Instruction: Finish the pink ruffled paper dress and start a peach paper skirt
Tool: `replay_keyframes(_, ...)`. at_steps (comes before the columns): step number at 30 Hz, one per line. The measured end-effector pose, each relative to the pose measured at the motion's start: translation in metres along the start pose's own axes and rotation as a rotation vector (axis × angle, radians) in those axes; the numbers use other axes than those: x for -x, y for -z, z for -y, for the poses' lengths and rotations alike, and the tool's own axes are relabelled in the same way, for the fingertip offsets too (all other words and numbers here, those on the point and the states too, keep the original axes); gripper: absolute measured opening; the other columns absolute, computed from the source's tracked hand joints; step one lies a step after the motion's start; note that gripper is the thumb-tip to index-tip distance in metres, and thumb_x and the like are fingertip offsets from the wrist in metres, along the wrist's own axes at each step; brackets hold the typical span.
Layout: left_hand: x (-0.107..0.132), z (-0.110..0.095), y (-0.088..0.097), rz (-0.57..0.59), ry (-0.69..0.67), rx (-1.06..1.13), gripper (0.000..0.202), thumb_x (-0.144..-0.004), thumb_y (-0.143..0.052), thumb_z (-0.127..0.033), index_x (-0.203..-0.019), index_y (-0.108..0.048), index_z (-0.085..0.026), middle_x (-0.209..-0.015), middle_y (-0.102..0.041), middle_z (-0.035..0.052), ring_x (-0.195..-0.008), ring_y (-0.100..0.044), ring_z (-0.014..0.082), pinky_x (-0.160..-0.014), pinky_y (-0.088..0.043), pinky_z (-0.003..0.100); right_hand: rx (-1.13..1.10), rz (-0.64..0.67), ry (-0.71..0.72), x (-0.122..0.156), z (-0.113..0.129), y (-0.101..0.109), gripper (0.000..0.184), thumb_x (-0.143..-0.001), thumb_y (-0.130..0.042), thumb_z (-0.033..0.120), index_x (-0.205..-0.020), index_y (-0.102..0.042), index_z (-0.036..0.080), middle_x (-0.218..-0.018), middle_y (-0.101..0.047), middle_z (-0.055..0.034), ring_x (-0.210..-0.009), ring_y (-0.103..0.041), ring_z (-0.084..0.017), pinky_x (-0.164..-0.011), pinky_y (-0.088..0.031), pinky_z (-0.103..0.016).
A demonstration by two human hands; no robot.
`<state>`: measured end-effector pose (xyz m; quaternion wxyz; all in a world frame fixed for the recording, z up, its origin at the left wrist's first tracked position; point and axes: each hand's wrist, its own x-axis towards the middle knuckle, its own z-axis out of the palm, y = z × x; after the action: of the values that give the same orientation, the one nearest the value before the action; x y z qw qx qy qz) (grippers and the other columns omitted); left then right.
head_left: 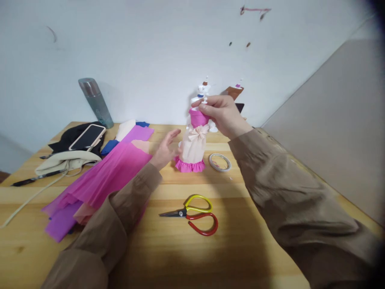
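A small doll-like figure [195, 146] in crepe paper stands upright on the table. It has a bright pink top, a cream skirt with a pleated bow at the waist, and a ruffled pink hem. My right hand [218, 110] is closed in a pinch at its upper part, just above the pink band; the fingers partly cover that spot. My left hand [167, 150] is open beside the skirt's left side, fingers stretched towards it. Scissors [183, 213] with one yellow and one red handle lie apart in front, pointing left. A roll of tape [220, 162] lies right of the hem.
Pink and purple crepe paper sheets [111, 172] spread across the left side. Beyond them lie a phone [88, 137], a cream pouch [66, 162] with a cord, and a black pen [36, 178]. A bottle [96, 102] leans at the wall. A brown object [234, 92] stands behind my right hand.
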<state>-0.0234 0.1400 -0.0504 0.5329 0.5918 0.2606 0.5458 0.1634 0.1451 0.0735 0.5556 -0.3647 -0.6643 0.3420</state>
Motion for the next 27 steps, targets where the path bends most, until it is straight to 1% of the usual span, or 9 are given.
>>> replay_keyframes(2, 0.0, -0.003, 0.003, 0.146, -0.03, -0.061, 0.078, -0.054, -0.088, -0.023, -0.126, -0.057, -0.021, -0.144, -0.051, 0.0136, -0.138, -0.041, 0.0265, -0.114, -0.028, 0.035, 0.004, 0.012, -0.012, -0.001, 0.001, -0.006, 0.017, -0.066, -0.076, 0.032, -0.077, -0.074, 0.019, -0.072, -0.068, -0.0016, -0.071, -0.061, -0.015, -0.065, -0.052, -0.031)
replay_keyframes(4, 0.001, -0.004, 0.002, 0.21, -0.011, -0.108, 0.085, -0.054, -0.087, -0.021, -0.132, -0.053, -0.02, -0.146, -0.049, 0.0137, -0.139, -0.039, 0.0278, -0.116, -0.027, 0.038, 0.012, 0.031, -0.017, -0.002, 0.0, -0.012, 0.019, -0.067, -0.075, 0.034, -0.078, -0.074, 0.018, -0.074, -0.069, -0.0023, -0.072, -0.062, -0.016, -0.067, -0.052, -0.032)
replay_keyframes(8, 0.002, -0.011, 0.001, 0.211, 0.056, -0.126, 0.075, -0.061, -0.082, -0.019, -0.13, -0.055, -0.021, -0.138, -0.056, 0.0118, -0.133, -0.047, 0.0272, -0.113, -0.032, 0.041, 0.037, 0.068, 0.011, -0.002, 0.0, -0.02, 0.02, -0.069, -0.073, 0.034, -0.079, -0.075, 0.017, -0.076, -0.069, -0.0029, -0.075, -0.063, -0.016, -0.072, -0.052, -0.032)
replay_keyframes(12, -0.005, -0.028, 0.014, 0.296, 0.115, -0.085, 0.078, -0.05, -0.086, -0.012, -0.125, -0.062, -0.021, -0.138, -0.057, 0.0113, -0.133, -0.047, 0.0299, -0.113, -0.032, 0.042, 0.042, 0.078, 0.003, -0.002, 0.0, -0.022, 0.023, -0.068, -0.074, 0.036, -0.079, -0.074, 0.016, -0.075, -0.069, -0.0034, -0.076, -0.063, -0.017, -0.074, -0.053, -0.034)
replay_keyframes(15, -0.01, -0.042, 0.024, 0.263, 0.117, -0.019, 0.071, -0.052, -0.087, -0.017, -0.119, -0.066, -0.021, -0.137, -0.058, 0.0112, -0.132, -0.048, 0.0294, -0.112, -0.034, 0.04, 0.04, 0.087, 0.002, -0.002, 0.001, -0.023, 0.023, -0.067, -0.075, 0.037, -0.078, -0.074, 0.016, -0.076, -0.069, -0.0037, -0.076, -0.063, -0.017, -0.075, -0.053, -0.035)
replay_keyframes(18, -0.01, -0.054, 0.026, 0.205, 0.077, -0.075, 0.042, -0.065, -0.082, -0.031, -0.105, -0.072, -0.02, -0.125, -0.066, 0.0113, -0.123, -0.056, 0.0259, -0.108, -0.038, 0.036, 0.049, 0.09, 0.01, -0.003, 0.003, -0.025, 0.021, -0.068, -0.074, 0.035, -0.076, -0.074, 0.016, -0.078, -0.069, -0.0044, -0.076, -0.062, -0.017, -0.074, -0.052, -0.035)
replay_keyframes(20, -0.009, -0.062, 0.025, 0.181, 0.055, -0.16, 0.032, -0.07, -0.078, -0.036, -0.097, -0.074, -0.019, -0.117, -0.07, 0.0106, -0.116, -0.06, 0.0248, -0.106, -0.04, 0.037, 0.065, 0.084, 0.008, -0.003, 0.005, -0.026, 0.019, -0.069, -0.073, 0.034, -0.075, -0.073, 0.016, -0.079, -0.069, -0.0045, -0.077, -0.062, -0.017, -0.074, -0.051, -0.034)
replay_keyframes(24, -0.007, -0.082, 0.019, 0.136, 0.005, -0.245, 0.037, -0.07, -0.077, -0.044, -0.096, -0.075, -0.018, -0.112, -0.072, 0.0106, -0.112, -0.061, 0.0257, -0.103, -0.042, 0.038, 0.09, 0.091, 0.002, 0.001, 0.01, -0.028, 0.02, -0.071, -0.072, 0.033, -0.078, -0.074, 0.015, -0.08, -0.07, -0.0054, -0.077, -0.063, -0.018, -0.075, -0.051, -0.035)
replay_keyframes(27, -0.003, -0.098, 0.014, 0.074, -0.097, -0.32, 0.036, -0.079, -0.067, -0.049, -0.092, -0.075, -0.017, -0.106, -0.074, 0.01, -0.106, -0.063, 0.0236, -0.098, -0.045, 0.036, 0.107, 0.125, -0.008, 0.007, 0.017, -0.03, 0.022, -0.071, -0.072, 0.033, -0.082, -0.074, 0.014, -0.081, -0.07, -0.0062, -0.078, -0.063, -0.018, -0.076, -0.051, -0.036)
